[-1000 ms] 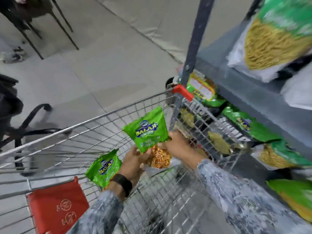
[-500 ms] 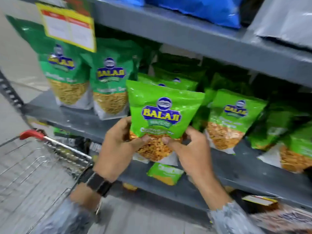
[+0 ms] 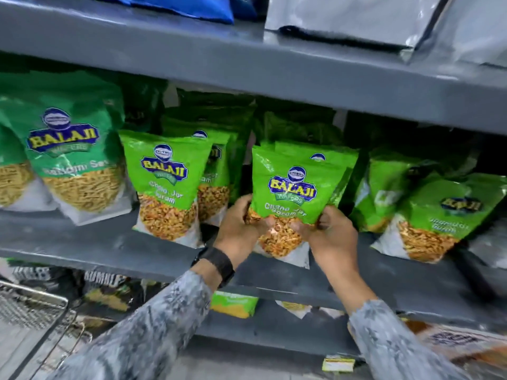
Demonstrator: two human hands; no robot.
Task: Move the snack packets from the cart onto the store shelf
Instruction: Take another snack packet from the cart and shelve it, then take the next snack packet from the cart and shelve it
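Since half a second ago, the green Balaji packet (image 3: 292, 198) has gone from mid-air before the shelf to standing upright on the grey shelf board (image 3: 82, 242), its glossy, crinkled film showing orange-brown snack through a clear lower window. Left hand (image 3: 242, 223) at its 8 o'clock and right hand (image 3: 327, 234) at its 4 o'clock each clasp a lower corner. Another matching packet (image 3: 167, 187) stands at its 9 o'clock, one tilted at 3 o'clock (image 3: 436, 215); wire cart (image 3: 35, 305) lies at 8 o'clock.
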